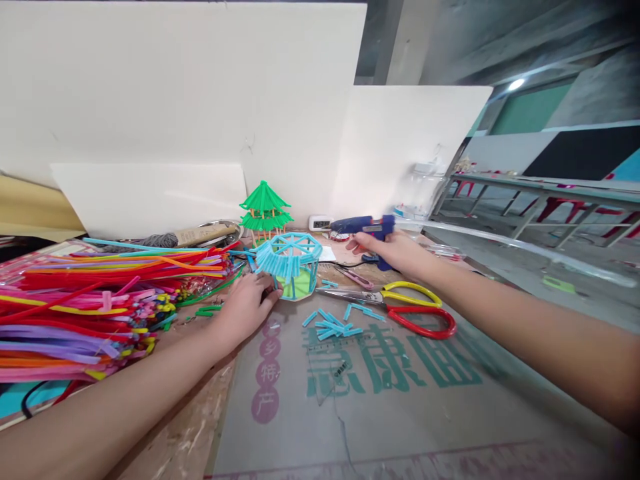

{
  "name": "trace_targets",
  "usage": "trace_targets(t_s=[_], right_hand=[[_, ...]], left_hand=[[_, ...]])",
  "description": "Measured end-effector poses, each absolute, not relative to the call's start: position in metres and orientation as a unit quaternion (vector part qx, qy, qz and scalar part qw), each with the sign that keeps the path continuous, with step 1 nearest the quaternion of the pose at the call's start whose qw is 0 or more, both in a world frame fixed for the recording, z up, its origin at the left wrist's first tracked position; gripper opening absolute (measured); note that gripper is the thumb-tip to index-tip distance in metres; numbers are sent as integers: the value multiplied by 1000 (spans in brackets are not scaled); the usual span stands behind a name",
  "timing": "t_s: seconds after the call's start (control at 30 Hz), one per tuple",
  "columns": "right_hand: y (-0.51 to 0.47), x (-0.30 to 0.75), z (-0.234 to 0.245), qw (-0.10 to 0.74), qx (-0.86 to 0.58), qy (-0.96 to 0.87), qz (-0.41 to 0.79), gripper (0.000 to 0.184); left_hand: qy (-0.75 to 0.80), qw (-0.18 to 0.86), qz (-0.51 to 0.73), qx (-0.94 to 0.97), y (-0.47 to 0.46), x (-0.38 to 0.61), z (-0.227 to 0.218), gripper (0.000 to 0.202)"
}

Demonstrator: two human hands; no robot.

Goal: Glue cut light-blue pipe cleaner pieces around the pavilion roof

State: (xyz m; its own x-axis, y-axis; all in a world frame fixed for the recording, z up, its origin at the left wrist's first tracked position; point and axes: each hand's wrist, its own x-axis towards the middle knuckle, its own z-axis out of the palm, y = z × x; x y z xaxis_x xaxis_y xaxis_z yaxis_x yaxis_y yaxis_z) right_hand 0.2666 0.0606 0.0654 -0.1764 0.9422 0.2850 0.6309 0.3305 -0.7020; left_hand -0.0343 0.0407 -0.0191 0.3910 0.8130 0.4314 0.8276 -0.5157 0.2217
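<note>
Grips one glue gun (353, 225) in the right hand (393, 253) near the far edge of the table (185, 427); rests the left hand (247, 303), fingers curled, against one blue frame model (284, 261) toward that edge, but cannot tell whether pinching it. Has one green model (265, 199) behind, one pair of scissors (381, 298) toward the right edge, and over ten blue cut pieces (329, 327) nearer the front edge.

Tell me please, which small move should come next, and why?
Probably bring the blue glue gun toward a bare roof section on the blue model: the right hand holds the gun, the left hand is at the model, strips cover only part of its roof, and cut blue pieces lie nearby.
</note>
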Motion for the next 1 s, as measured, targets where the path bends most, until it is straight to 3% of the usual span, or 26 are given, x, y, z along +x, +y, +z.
trace_targets(t_s=[0.13, 0.57, 0.73, 1.0], right_hand=[[89, 268, 56, 272, -599, -737, 153, 41], [162, 252, 31, 223, -648, -714, 145, 45], [160, 257, 34, 169, -631, -743, 148, 36], [108, 271, 57, 91, -621, -779, -8, 27]], left_hand=[[-494, 11, -247, -834, 43, -35, -21, 28], [-494, 6, -249, -833, 45, -36, -23, 28], [-491, 7, -248, -835, 45, -37, -24, 28], [-493, 2, -247, -834, 43, -36, -22, 29]])
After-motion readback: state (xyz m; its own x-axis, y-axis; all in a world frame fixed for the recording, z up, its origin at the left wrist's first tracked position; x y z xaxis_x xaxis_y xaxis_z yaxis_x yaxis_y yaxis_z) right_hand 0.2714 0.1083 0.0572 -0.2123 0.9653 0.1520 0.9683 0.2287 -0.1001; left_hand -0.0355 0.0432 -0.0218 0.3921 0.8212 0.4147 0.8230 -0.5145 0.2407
